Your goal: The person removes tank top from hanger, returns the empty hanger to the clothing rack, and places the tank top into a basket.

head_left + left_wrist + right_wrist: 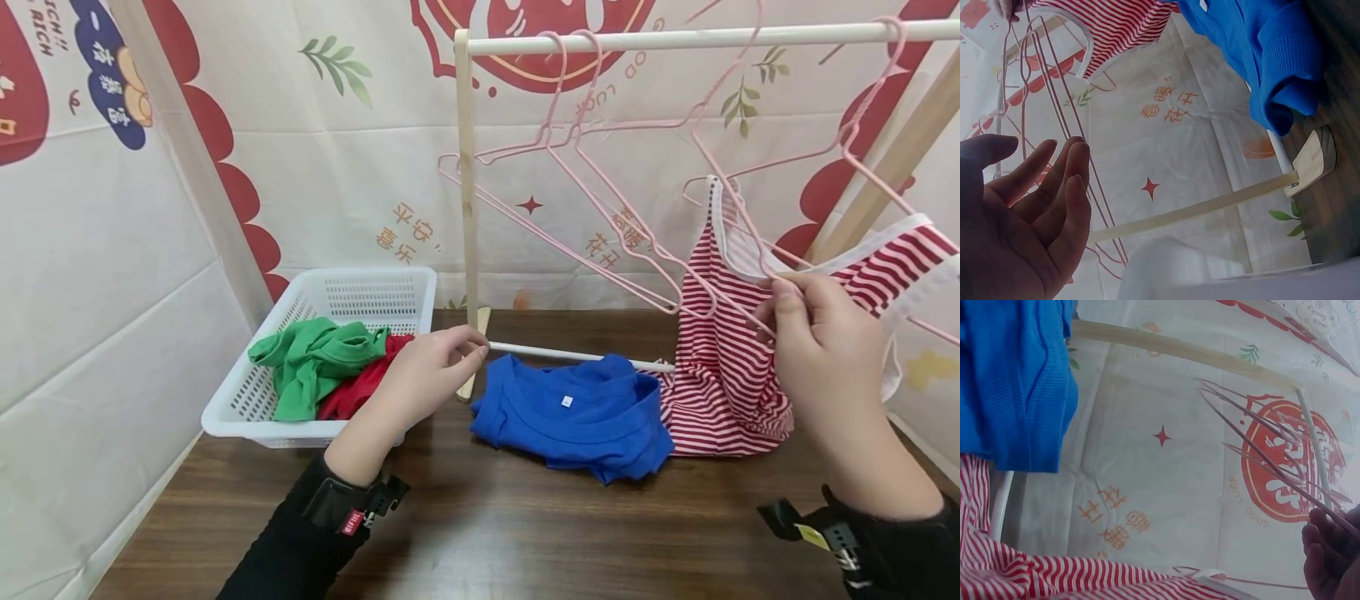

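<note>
My right hand pinches the lower part of a pink wire hanger between thumb and fingers, beside the neckline of a red-and-white striped top. That top hangs at the right of the rack, its lower part gathered on the table. My left hand is held in the air with relaxed, slightly bent fingers and nothing in them. In the left wrist view its palm shows plainly. Between the hands, a folded blue shirt with a small white neck label lies on the table, against the striped top.
A white rack bar carries several pink hangers, with a wooden post at its left. Left of the rack stands a white basket with a green garment and a red garment. Printed cloth hangs behind the brown table.
</note>
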Motion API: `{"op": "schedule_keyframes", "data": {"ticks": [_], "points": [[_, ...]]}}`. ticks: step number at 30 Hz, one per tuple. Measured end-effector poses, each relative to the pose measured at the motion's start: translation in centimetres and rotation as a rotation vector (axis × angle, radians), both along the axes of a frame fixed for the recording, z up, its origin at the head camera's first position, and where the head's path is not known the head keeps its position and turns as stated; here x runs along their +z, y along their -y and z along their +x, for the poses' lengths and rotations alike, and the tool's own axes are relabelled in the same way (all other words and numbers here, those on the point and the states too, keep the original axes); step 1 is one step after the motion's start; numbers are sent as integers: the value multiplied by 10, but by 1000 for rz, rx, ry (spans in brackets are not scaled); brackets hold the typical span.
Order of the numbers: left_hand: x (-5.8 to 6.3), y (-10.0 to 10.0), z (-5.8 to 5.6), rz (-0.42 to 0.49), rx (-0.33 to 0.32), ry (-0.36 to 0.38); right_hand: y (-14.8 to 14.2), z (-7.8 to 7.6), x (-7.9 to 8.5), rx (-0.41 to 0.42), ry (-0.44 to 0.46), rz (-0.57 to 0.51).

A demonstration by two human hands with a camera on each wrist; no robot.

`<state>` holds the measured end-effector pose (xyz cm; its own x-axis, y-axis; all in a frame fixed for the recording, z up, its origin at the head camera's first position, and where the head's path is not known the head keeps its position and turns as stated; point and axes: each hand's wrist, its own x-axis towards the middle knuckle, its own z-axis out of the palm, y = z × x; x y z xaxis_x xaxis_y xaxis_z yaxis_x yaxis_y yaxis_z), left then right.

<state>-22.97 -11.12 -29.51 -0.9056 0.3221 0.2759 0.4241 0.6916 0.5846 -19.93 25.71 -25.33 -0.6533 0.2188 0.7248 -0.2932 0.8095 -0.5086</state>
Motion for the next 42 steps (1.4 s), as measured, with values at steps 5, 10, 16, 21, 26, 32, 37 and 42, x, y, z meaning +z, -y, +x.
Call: {"op": "schedule_keyframes", "data": {"ticks": [5,10,16,21,26,32,37,42], "points": [[-2,-4,-1,-30,-19,-14,5,-11,3,45,-6,12],[-3,-5,0,-26,-17,-17,10,-20,4,67,-25,32],[-4,-9,1,-29,-19,-4,16,-25,4,78,-20,51],[-4,-13,2,-67,-42,9,18,-25,2,71,8,70],[-6,-18,2,-141,-65,0,19,-24,-1,57,18,64],[-9,-23,2,-192,-81,-11,20,-21,0,54,24,42],[-11,-26,2,-214,-92,-15,22,-17,4,39,36,42],[-13,-28,1,-240,-99,-38,21,-15,6,44,9,52]]}}
